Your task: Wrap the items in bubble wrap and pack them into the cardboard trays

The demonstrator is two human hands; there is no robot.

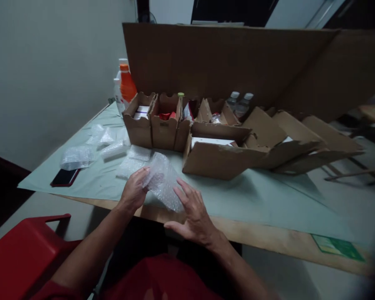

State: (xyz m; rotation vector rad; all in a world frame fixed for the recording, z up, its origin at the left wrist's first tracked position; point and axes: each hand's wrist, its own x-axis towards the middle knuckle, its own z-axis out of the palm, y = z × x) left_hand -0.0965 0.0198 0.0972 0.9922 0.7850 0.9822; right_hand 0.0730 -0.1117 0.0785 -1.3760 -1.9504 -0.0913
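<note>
Left hand [133, 192] grip pinching upper edge of clear crinkly bubble-wrap bundle [163, 181]; right hand [192, 216] spread, fingers against lower side. Looks light, soft, springy; best held by edges.

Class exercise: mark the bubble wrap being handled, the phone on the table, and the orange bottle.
bubble wrap [163, 181], head view, on the middle of the sheet between the hands.
phone [64, 177], head view, on its dark screen.
orange bottle [127, 86], head view, on its body below the cap.
</note>
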